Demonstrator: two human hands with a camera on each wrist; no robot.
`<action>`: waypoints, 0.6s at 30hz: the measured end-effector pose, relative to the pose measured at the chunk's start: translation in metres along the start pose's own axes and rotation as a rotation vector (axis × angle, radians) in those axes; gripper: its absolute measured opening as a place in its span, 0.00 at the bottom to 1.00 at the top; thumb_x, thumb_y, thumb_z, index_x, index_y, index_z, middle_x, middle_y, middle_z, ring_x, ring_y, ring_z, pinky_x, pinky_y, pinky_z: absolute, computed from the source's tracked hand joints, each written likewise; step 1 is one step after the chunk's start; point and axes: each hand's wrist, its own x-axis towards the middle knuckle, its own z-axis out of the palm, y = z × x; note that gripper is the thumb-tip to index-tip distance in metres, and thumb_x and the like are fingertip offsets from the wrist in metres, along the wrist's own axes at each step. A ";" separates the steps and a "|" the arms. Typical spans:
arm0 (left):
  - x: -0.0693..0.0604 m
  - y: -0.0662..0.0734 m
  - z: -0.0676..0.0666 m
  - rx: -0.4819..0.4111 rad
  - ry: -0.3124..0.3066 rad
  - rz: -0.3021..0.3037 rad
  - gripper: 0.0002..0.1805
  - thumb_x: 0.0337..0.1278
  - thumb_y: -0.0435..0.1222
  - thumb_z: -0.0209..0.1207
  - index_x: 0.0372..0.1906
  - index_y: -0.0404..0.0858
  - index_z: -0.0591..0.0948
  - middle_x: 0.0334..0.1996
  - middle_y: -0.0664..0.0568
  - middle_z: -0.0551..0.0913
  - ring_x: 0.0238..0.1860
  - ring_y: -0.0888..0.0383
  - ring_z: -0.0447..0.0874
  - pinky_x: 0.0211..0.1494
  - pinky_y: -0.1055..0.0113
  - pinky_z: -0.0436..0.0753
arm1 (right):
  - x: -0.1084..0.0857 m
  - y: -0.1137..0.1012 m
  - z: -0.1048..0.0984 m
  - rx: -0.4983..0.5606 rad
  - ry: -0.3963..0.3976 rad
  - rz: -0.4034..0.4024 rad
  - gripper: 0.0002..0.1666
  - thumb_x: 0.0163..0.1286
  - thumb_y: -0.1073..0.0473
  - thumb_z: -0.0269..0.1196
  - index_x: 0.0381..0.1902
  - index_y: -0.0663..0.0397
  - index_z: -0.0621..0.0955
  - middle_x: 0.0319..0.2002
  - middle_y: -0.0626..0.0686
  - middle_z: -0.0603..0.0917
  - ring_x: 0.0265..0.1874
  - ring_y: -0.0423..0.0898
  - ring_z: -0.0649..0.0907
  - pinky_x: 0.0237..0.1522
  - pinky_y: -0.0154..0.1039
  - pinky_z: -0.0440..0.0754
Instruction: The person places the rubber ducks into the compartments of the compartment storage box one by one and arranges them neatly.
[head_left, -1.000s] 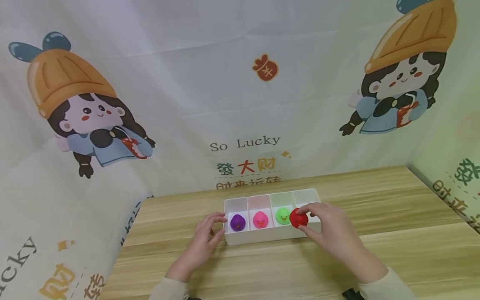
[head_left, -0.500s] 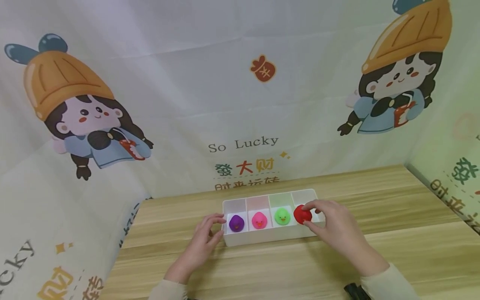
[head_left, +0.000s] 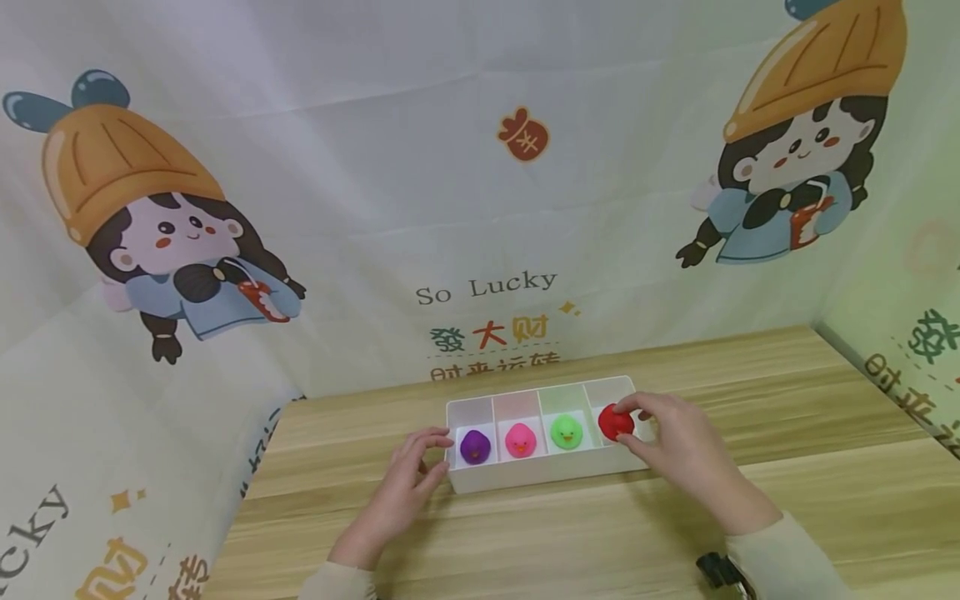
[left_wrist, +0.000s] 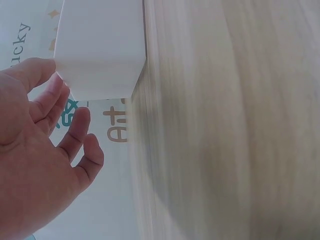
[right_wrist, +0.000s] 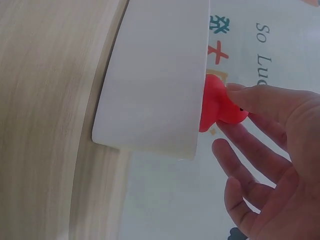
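Observation:
A white box [head_left: 540,473] with a row of compartments stands on the table. From the left it holds a purple rubber duck [head_left: 476,448], a pink rubber duck [head_left: 521,441] and a green rubber duck [head_left: 566,432], one per compartment. My right hand [head_left: 678,437] pinches a red rubber duck [head_left: 615,422] between thumb and fingers at the rightmost compartment. In the right wrist view the red duck [right_wrist: 217,102] still protrudes above the rim, its lower part hidden by the wall. My left hand [head_left: 411,475] rests with loosely bent fingers against the box's left end [left_wrist: 102,80].
The box sits on a wood-grain table [head_left: 525,542]. Behind it hangs a printed cloth [head_left: 375,208] with cartoon figures and lettering, which also covers both sides. A black device [head_left: 720,571] is at the right wrist.
My right hand has carried the red duck rightward, from beside the green duck to the rightmost compartment. The left hand stays at the box's left end.

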 end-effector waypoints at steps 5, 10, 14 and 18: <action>0.000 -0.001 0.000 0.006 0.003 0.007 0.16 0.69 0.29 0.60 0.58 0.38 0.79 0.69 0.42 0.74 0.59 0.42 0.72 0.56 0.61 0.76 | 0.006 0.001 0.001 -0.015 -0.024 -0.010 0.17 0.56 0.62 0.79 0.43 0.49 0.87 0.39 0.48 0.90 0.38 0.51 0.85 0.38 0.44 0.81; 0.000 -0.001 0.001 0.005 0.000 0.002 0.16 0.68 0.29 0.60 0.58 0.38 0.79 0.69 0.43 0.75 0.56 0.45 0.73 0.55 0.64 0.75 | 0.011 0.003 0.004 -0.031 -0.062 -0.003 0.17 0.56 0.62 0.79 0.43 0.48 0.87 0.39 0.47 0.90 0.38 0.50 0.85 0.36 0.42 0.80; -0.001 -0.001 0.000 0.001 0.004 0.001 0.16 0.68 0.28 0.61 0.58 0.38 0.79 0.69 0.44 0.75 0.54 0.45 0.73 0.55 0.66 0.74 | 0.017 0.006 0.007 -0.059 -0.103 0.008 0.16 0.56 0.61 0.79 0.42 0.48 0.87 0.38 0.47 0.90 0.39 0.50 0.86 0.39 0.45 0.81; 0.000 -0.002 0.000 0.008 0.007 0.004 0.16 0.68 0.28 0.61 0.58 0.39 0.79 0.69 0.44 0.76 0.54 0.46 0.73 0.55 0.65 0.74 | 0.024 0.009 0.011 -0.084 -0.154 0.001 0.16 0.56 0.61 0.79 0.42 0.49 0.87 0.37 0.46 0.90 0.38 0.49 0.85 0.49 0.54 0.74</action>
